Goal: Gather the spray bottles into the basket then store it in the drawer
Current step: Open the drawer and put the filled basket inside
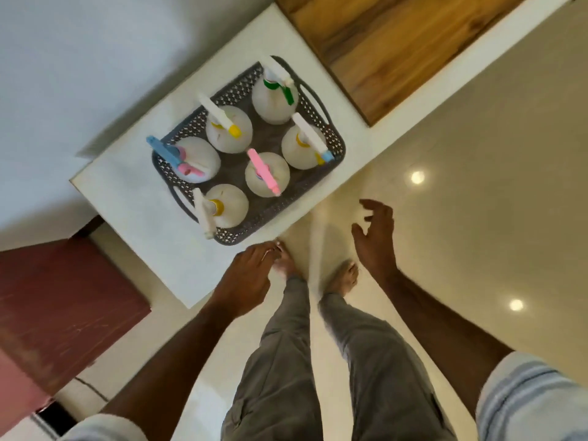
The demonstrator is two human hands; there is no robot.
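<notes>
On the white desk (136, 214), six translucent white plastic spray bottles (229, 128) are already standing in the grey perforated plastic basket (331, 144); gathering looks finished. Your left hand (251, 272) and right hand (375, 237) are hovering empty, fingers spread, near it; storing it in a drawer is remaining.

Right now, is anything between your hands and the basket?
Nothing visible. The basket sits on the white counter with six spray bottles inside; the left hand is just short of its near rim, and the right hand is open over the floor beside it.

No legible text, labels, brands or numbers on anything visible.
</notes>
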